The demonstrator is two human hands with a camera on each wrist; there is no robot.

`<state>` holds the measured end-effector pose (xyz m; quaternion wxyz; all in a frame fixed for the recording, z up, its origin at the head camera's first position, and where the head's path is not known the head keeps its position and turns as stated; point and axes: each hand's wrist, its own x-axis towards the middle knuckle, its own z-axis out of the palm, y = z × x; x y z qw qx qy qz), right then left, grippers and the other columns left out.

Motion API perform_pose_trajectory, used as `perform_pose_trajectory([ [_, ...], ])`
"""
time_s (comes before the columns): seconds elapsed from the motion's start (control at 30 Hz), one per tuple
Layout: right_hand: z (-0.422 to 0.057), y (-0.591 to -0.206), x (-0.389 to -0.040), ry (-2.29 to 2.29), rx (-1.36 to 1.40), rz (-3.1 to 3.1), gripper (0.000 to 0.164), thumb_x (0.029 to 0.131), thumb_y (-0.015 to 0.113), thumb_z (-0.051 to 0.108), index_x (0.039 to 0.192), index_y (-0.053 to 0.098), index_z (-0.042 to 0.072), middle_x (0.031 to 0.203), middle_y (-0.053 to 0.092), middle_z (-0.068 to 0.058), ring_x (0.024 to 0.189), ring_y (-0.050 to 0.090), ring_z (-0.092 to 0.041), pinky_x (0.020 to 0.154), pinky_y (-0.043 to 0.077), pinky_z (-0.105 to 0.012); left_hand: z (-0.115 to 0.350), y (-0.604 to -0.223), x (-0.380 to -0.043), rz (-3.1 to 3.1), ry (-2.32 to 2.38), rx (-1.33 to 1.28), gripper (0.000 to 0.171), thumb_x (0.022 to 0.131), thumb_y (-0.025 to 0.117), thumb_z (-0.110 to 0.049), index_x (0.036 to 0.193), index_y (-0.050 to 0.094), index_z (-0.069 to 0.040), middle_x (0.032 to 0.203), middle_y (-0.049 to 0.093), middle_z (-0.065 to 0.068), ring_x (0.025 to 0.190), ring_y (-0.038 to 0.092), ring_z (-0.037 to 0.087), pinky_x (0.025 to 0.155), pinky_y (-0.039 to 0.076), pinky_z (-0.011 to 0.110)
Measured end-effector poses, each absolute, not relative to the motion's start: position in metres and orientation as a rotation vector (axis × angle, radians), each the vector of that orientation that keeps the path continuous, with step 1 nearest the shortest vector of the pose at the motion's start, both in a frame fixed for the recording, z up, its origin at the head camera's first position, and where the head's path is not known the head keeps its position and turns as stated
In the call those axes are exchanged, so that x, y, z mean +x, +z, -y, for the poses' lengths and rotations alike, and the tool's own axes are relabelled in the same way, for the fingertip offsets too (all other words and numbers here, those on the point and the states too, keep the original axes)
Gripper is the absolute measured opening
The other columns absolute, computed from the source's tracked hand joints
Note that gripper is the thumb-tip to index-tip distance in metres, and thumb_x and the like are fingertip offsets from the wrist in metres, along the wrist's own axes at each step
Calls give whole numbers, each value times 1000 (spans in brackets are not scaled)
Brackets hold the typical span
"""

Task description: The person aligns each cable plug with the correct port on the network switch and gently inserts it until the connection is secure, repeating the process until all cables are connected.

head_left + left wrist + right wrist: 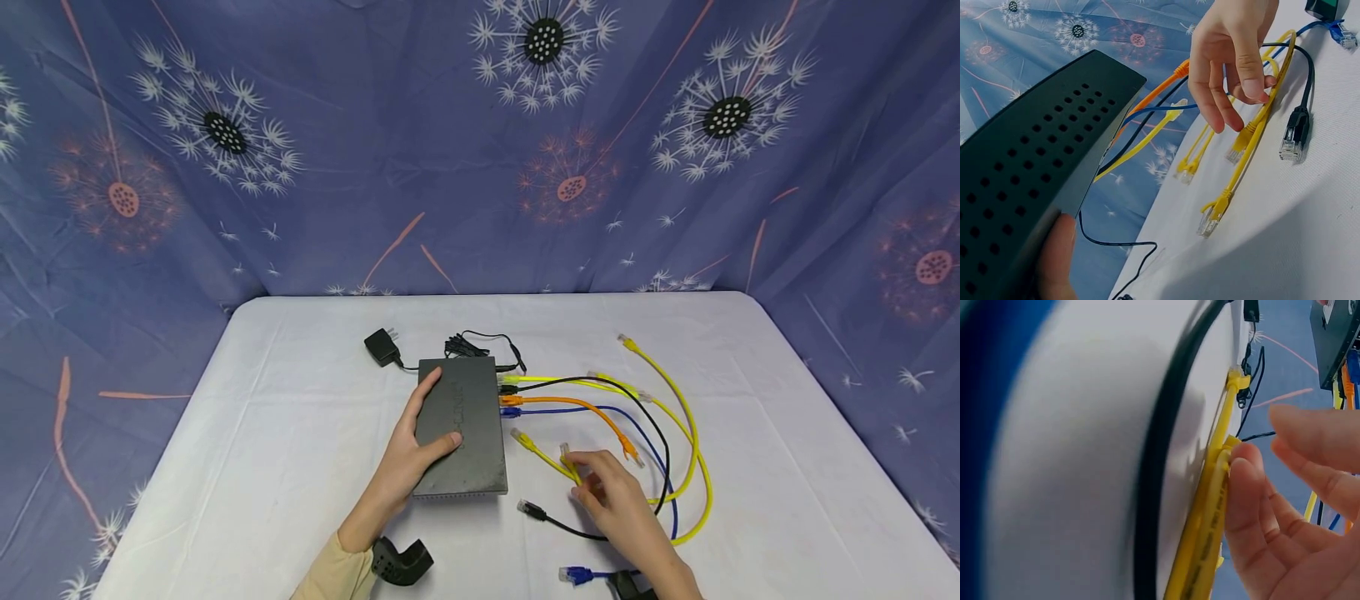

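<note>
A dark network switch (472,442) is gripped by my left hand (408,450), its thumb over the top face. In the left wrist view, the switch's vented side (1041,150) is tilted up. Yellow, black, orange (555,400) and blue cables come out of its right side. My right hand (615,496) is beside the plug end of a yellow cable (566,462). Its fingers look loosely bent, and fingertips are against or very near the yellow cable (1213,512) in the right wrist view. No pinch on it shows.
A black power adapter (382,347) and its bundled cord (467,346) lie behind the switch. Loose ends lie around the right hand: a black plug (532,510), a blue plug (576,575), an orange plug (632,452), another yellow plug (522,437). Yellow loops (697,450) spread rightward.
</note>
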<state>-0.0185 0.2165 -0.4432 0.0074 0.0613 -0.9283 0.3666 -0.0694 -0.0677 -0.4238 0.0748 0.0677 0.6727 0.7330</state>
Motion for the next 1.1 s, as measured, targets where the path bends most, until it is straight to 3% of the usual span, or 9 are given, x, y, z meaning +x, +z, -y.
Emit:
perform_pose_trajectory([
  [0.33, -216, -447, -20, 1132, 189, 2864, 45, 74, 76, -9, 113, 65, 9, 99, 58, -2, 73, 50, -5, 62, 45, -23, 67, -424, -69, -2005, 2202, 209, 83, 83, 72, -12, 149, 29, -36, 157, 11, -1, 142, 3, 27, 105, 4, 63],
  [0.57, -217, -447, -22, 1090, 151, 2937, 41, 76, 76, -4, 112, 67, 12, 103, 59, 1, 79, 49, -10, 66, 43, -24, 67, -424, -69, -1998, 2205, 205, 83, 82, 73, -12, 149, 30, -36, 157, 12, -1, 142, 4, 27, 106, 4, 61],
  [0.8, -216, -447, -22, 1077, 154, 2913, 41, 74, 72, -13, 104, 69, 14, 94, 59, 4, 69, 46, -7, 59, 41, -23, 69, -424, -69, -1989, 2206, 193, 84, 82, 73, -10, 149, 30, -37, 157, 13, -2, 142, 9, 27, 107, 7, 59],
  [1.1, -211, -444, -17, 1100, 188, 2841, 47, 72, 68, -17, 105, 68, 15, 94, 59, 6, 79, 54, -8, 65, 48, -23, 72, -423, -72, -1989, 2194, 190, 85, 81, 73, -9, 148, 31, -39, 157, 13, -2, 141, 12, 27, 106, 12, 57],
])
